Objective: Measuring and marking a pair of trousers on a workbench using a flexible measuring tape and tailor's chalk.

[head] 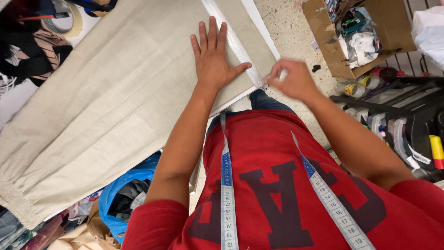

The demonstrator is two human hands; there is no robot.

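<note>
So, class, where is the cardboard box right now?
In the head view, the cardboard box sits on the floor at upper right, beyond the right hand, above the bottles.

A single head-worn camera looks steeply down, close over the person's chest, arms and worktable (pixel 14 104).

1. I count my two hands: my left hand (pixel 212 58); my right hand (pixel 293 80);
2. one beige cloth (pixel 106 106);
3. one tape measure (pixel 228 194);
4. one cardboard box (pixel 329 39);
5. one blue bag (pixel 121 183).
</note>
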